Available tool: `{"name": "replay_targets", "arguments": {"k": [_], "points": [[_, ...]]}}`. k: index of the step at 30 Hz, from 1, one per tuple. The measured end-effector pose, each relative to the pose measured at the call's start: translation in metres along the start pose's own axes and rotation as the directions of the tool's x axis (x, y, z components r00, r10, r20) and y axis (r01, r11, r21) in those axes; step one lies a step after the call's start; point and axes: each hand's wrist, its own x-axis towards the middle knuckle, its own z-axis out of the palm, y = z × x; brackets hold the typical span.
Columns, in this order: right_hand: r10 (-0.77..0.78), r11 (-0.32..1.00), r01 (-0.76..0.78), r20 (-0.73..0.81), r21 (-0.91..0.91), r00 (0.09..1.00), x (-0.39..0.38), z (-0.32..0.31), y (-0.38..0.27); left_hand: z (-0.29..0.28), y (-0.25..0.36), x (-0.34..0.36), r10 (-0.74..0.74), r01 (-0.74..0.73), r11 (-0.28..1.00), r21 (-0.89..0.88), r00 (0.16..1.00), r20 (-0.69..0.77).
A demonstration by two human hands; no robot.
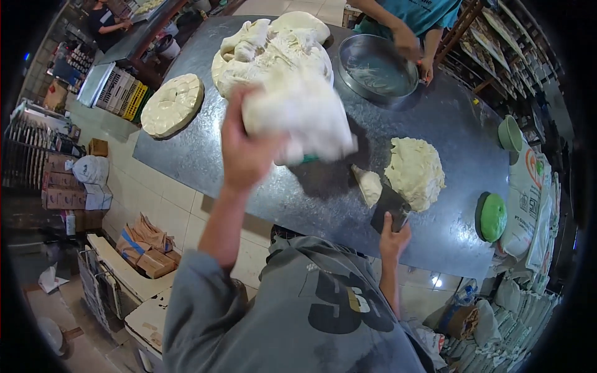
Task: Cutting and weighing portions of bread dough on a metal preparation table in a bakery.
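My left hand [247, 149] grips a large pale lump of dough [301, 109], blurred by motion, raised above the metal table [205, 165]. Behind it lies a big heap of dough [273, 46]. Something green [310, 158] peeks out under the lifted lump; its kind is hidden. In my right hand [395, 237] is a dark, flat dough scraper [390, 208], low over the tabletop. The blade's upper edge meets a small dough piece [369, 186] and a rough dough mound [418, 174] right of it.
A flat round of dough [173, 105], marked into portions, sits at the far left. A co-worker's hands [407, 45] are at a round metal pan [378, 73] across the table. Green dough [493, 217] and a pale green bowl [510, 133] stand by the right edge, beside sacks [521, 208].
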Motion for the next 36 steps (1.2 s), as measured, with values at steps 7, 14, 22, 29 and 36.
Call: {"name": "replay_targets", "arguments": {"k": [7,14,22,29,36], "points": [[0.115,0.991,-0.119,-0.060,-0.068,0.992,-0.020,-0.028,0.069,-0.022,-0.027,0.131,0.036,-0.037,0.997,0.070,0.999,0.026],[0.116,0.990,-0.099,-0.186,0.101,0.976,-0.032,-0.033,0.108,-0.022,-0.031,0.121,0.119,-0.089,0.328,0.941,0.992,0.052],[0.203,0.978,-0.200,-0.055,0.059,0.978,-0.031,-0.028,0.131,-0.002,-0.031,0.058,0.745,-0.433,0.250,0.866,0.657,0.113],[0.288,0.946,-0.291,0.037,0.144,0.957,-0.003,-0.024,0.152,0.092,-0.214,-0.134,-0.334,-0.075,0.764,0.640,0.803,0.493],[0.314,0.930,-0.314,0.029,0.194,0.949,0.012,-0.053,0.169,0.120,-0.231,-0.157,-0.250,-0.191,0.762,0.619,0.795,0.553]]}}
